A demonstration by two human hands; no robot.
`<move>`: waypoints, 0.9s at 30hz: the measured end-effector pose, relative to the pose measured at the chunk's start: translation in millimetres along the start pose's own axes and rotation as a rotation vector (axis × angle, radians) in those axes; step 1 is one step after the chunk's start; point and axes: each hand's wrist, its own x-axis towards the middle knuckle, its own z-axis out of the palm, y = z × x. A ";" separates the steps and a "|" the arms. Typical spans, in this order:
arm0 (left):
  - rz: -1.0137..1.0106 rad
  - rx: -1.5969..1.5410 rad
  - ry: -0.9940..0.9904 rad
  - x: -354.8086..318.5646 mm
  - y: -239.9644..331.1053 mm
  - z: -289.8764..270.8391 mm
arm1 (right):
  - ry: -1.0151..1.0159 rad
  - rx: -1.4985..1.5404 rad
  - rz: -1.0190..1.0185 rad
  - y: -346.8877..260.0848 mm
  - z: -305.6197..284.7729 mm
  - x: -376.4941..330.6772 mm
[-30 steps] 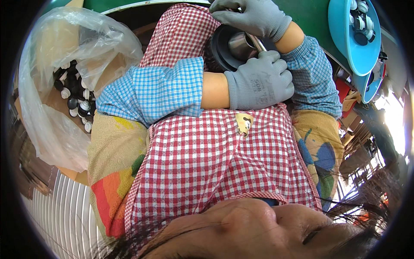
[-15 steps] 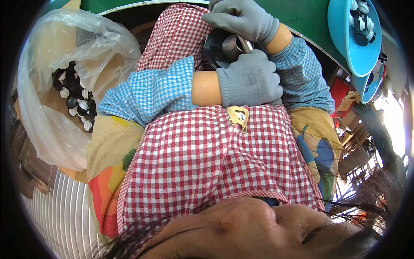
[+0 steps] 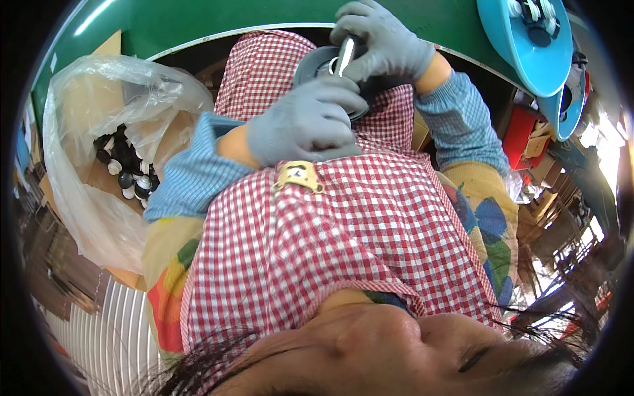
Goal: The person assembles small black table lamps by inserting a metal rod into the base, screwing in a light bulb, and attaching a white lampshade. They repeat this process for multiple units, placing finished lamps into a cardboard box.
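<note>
Both my hands wear grey knit gloves and meet above my lap. My right hand (image 3: 383, 46) is closed around a narrow shiny metal piece (image 3: 345, 57) that stands up between my hands. Just below it, my left hand (image 3: 304, 125) has its fingers curled in and slightly blurred; what they hold is hidden. Behind the left hand, a dark round dish-shaped thing (image 3: 307, 68) rests over my lap, partly covered by both hands. A small light ring shows beside the metal piece.
At the left, a clear plastic bag (image 3: 72, 165) lines a cardboard box with several black and white knob-like parts (image 3: 129, 178) inside. A green table (image 3: 218, 16) curves across the front. Blue basins (image 3: 528, 66) at the right hold similar parts. A red box (image 3: 525, 135) sits below them.
My left hand has moved left, away from my right forearm. My right hand has shifted slightly to the right and down, and the metal piece now stands more upright and higher.
</note>
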 end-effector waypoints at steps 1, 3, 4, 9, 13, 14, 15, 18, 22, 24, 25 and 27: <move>-0.193 -0.036 0.061 2.9 11.6 -16.1 | 0.056 0.038 -0.063 -2.6 -5.1 5.4; -0.549 -0.014 0.359 -11.6 44.7 -19.4 | -0.014 0.082 -0.039 3.5 -3.5 12.1; -0.778 -0.176 0.291 -12.7 57.3 -15.1 | 0.002 0.101 -0.059 6.4 1.6 11.9; -1.344 -0.520 0.244 35.3 58.8 -3.5 | 0.030 0.076 -0.034 10.0 10.7 16.6; -1.450 -0.307 0.289 50.5 28.7 25.0 | 0.085 0.102 -0.038 16.1 15.4 8.5; -1.448 -0.265 0.201 51.3 21.8 21.6 | 0.095 0.094 -0.047 20.9 18.5 8.2; -1.438 -0.221 0.102 52.3 16.6 15.4 | 0.122 0.071 -0.005 21.2 20.0 1.6; -1.380 -0.108 -0.056 48.2 -1.3 12.4 | 0.211 -0.010 0.042 25.1 24.8 -10.5; -1.393 -0.021 -0.132 49.1 -7.7 9.7 | 0.162 -0.028 0.181 13.1 16.7 -18.9; -1.379 -0.006 -0.193 46.1 -14.8 1.8 | 0.176 -0.053 0.209 12.0 20.5 -18.6; -1.320 0.034 -0.177 40.4 -20.9 1.8 | 0.192 -0.055 0.215 12.6 21.1 -19.5; -1.379 -0.065 -0.218 45.4 -23.5 -2.8 | 0.200 -0.036 0.204 13.2 20.4 -19.0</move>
